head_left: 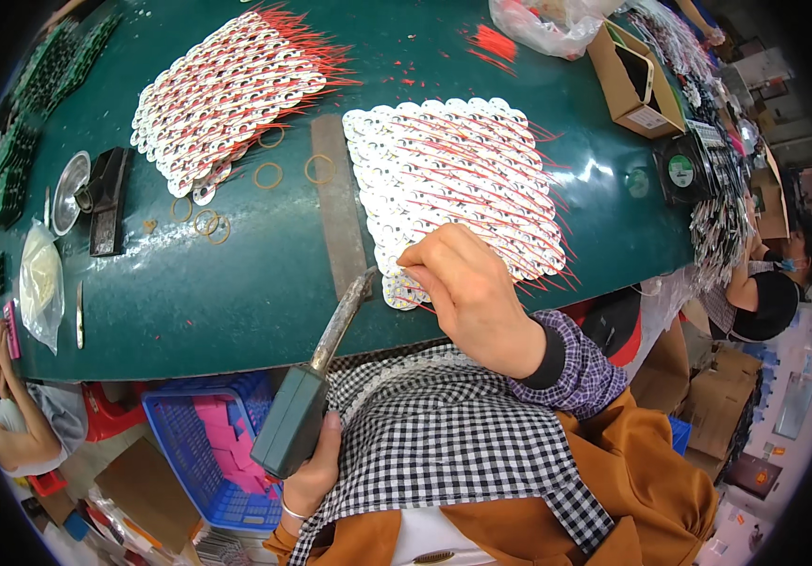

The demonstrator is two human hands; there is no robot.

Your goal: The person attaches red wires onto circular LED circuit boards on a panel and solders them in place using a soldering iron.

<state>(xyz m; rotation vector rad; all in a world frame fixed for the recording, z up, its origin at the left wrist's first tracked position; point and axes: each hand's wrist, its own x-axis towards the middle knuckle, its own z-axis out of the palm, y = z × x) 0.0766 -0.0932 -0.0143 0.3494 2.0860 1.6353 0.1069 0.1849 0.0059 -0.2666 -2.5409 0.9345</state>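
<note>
My left hand (315, 472) is closed round the dark green handle of a soldering iron (295, 415), below the table edge. The iron's metal barrel slants up to the lower left corner of a sheet of round white circuit boards (444, 160) with thin red wires. Its tip is close to the boards there. Over that corner, my right hand (470, 292) pinches thumb and forefinger together beside the tip. What lies between those fingertips is too small to make out. Along the sheet's left side runs a flat metal strip (335, 203).
A second wired board sheet (227, 90) lies at the back left, with brown rings (268, 175) near it. Further left are a metal dish (70, 193) and a plastic bag (40, 283). A cardboard box (634, 80) and solder reel (681, 172) stand right. Other people sit at both sides.
</note>
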